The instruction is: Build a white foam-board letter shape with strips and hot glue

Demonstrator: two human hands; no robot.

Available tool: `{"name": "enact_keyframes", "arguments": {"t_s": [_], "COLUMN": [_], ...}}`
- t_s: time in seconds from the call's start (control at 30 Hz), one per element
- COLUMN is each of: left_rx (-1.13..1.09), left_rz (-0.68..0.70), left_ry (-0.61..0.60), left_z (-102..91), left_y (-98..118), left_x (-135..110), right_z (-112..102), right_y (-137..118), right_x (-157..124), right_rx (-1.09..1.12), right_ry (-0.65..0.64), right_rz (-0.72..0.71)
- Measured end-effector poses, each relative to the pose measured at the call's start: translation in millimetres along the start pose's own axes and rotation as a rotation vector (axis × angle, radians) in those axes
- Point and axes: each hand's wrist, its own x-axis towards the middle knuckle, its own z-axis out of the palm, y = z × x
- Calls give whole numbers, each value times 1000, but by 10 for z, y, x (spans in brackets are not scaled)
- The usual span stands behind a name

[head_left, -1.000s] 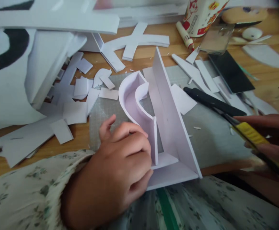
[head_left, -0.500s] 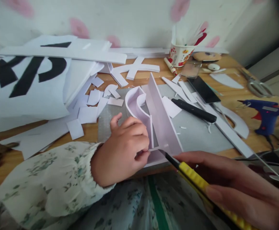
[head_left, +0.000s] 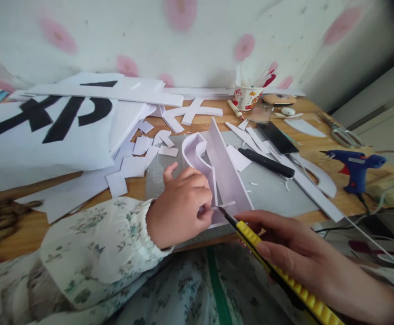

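My left hand (head_left: pixel 183 210) is closed, thumb and forefinger pinching the end of a thin white foam-board strip (head_left: pixel 230 205). It rests over the near end of a white foam-board shape with upright walls (head_left: pixel 229 176), which has a curved channel and a long straight wall. My right hand (head_left: pixel 302 253) grips a yellow and black utility knife (head_left: pixel 251 237). Its dark blade points left and meets the strip close to my left fingertips. The shape lies on a grey cutting mat (head_left: pixel 268 194); its lower left part is hidden behind my left hand.
On the mat lies a black tool (head_left: pixel 266 162); a phone (head_left: pixel 278 137) is behind it. To the right are a blue glue gun (head_left: pixel 354 167) and scissors (head_left: pixel 346 133). Foam-board scraps (head_left: pixel 134 166) and a lettered sheet (head_left: pixel 48 153) cover the left. A paper cup (head_left: pixel 247 97) stands behind.
The knife blade has shifted left along the strip, nearer my left fingertips. More of the strip now shows right of the blade. My left hand keeps its pinch; the camera view has tilted up.
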Motion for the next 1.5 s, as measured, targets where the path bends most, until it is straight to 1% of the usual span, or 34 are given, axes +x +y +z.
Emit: {"name": "enact_keyframes", "arguments": {"t_s": [0.1, 0.2, 0.33, 0.4, 0.47, 0.53, 0.6, 0.67, 0.73, 0.77, 0.8, 0.9, 1.0, 1.1, 1.3, 1.4, 1.5], "left_rx": [19, 47, 64, 81, 118, 167, 210, 230, 253, 261, 264, 277, 293, 309, 349, 360, 359], "left_rz": [0, 35, 102, 125, 147, 184, 232, 261, 232, 198, 160, 151, 151, 142, 119, 111, 104], "left_ry": [2, 17, 122, 199, 260, 298, 316, 313, 259, 215, 170, 123, 91, 57, 9, 3, 0], "left_z": [5, 15, -14, -76, -160, -231, -245, -168, -3, 101, 210, 497, 651, 689, 672, 671, 675], "left_y": [7, 5, 57, 144, 275, 427, 569, 681, 756, 780, 798, 820, 814, 791, 745, 743, 742], "left_x": [6, 3, -32, -48, -30, 52, 207, 413, 619, 706, 777, 892, 920, 925, 890, 877, 881], "right_z": [25, 59, 62, 16, -62, -157, -243, -298, -312, -304, -290, -226, -157, -77, 96, 130, 111], "right_y": [11, 31, -9, -76, -151, -195, -167, -52, 134, 238, 339, 573, 662, 656, 524, 440, 373], "right_x": [3, -4, -75, -140, -221, -309, -391, -454, -493, -504, -510, -517, -516, -502, -451, -427, -405], "right_rx": [169, 232, 256, 251, 253, 255, 242, 203, 144, 108, 73, -107, -329, -448, -634, -697, -732], "right_ry": [-56, -65, -68, -33, 3, 45, 122, 223, 294, 308, 318, 307, 257, 232, 175, 170, 162], "right_rz": [111, 158, 229, 225, 181, 146, 145, 155, 172, 186, 199, 261, 308, 337, 376, 409, 449]}}
